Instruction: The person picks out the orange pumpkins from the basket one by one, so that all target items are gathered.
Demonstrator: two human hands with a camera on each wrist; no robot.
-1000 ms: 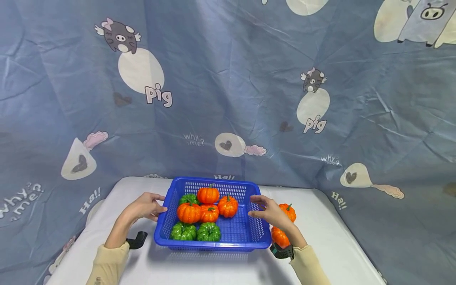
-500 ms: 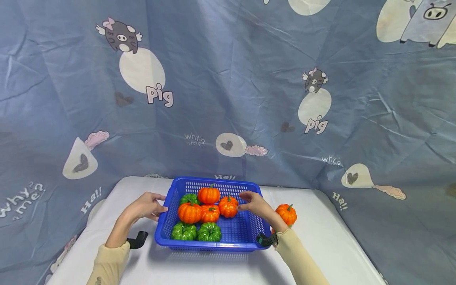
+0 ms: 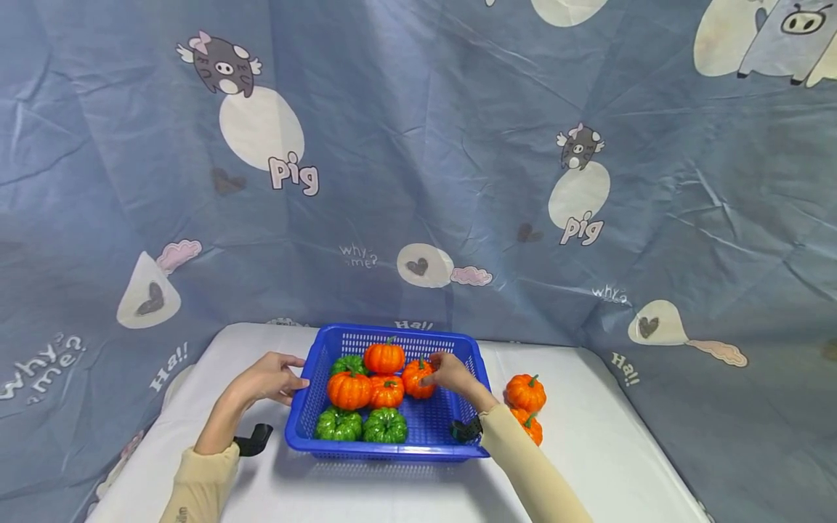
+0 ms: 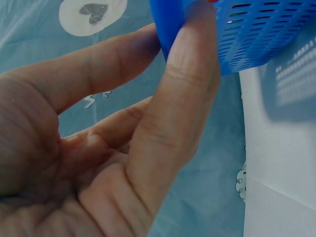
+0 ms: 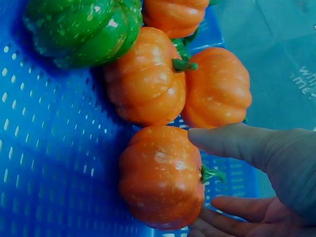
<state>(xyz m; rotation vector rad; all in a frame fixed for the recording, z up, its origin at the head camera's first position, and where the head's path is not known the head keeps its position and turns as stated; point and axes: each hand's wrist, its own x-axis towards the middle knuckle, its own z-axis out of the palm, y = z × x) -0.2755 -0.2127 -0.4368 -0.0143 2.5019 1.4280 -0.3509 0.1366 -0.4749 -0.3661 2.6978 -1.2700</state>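
My left hand [image 3: 264, 378] pinches the left rim of a blue plastic basket [image 3: 451, 454] between thumb and fingers; the left wrist view shows this rim [image 4: 170, 24] up close. Inside the basket, my right hand [image 3: 453, 374] has thumb and fingers on either side of an orange pumpkin [image 5: 160, 177] with a green stem. The fingertips are partly hidden behind that pumpkin. More orange pumpkins [image 3: 349, 391] sit to its left, with green pumpkins [image 3: 385, 426] at the front and another green one [image 3: 346, 365] behind.
Two orange pumpkins [image 3: 526, 393] lie on the white table [image 3: 588, 436] right of the basket. A blue printed cloth [image 3: 418, 181] hangs behind and beside the table. Both wrists carry dark camera mounts [image 3: 253, 440].
My right hand has moved left from the basket's right rim to the rightmost pumpkin inside. The two pumpkins outside have come into fuller view. My left hand stays on the rim.
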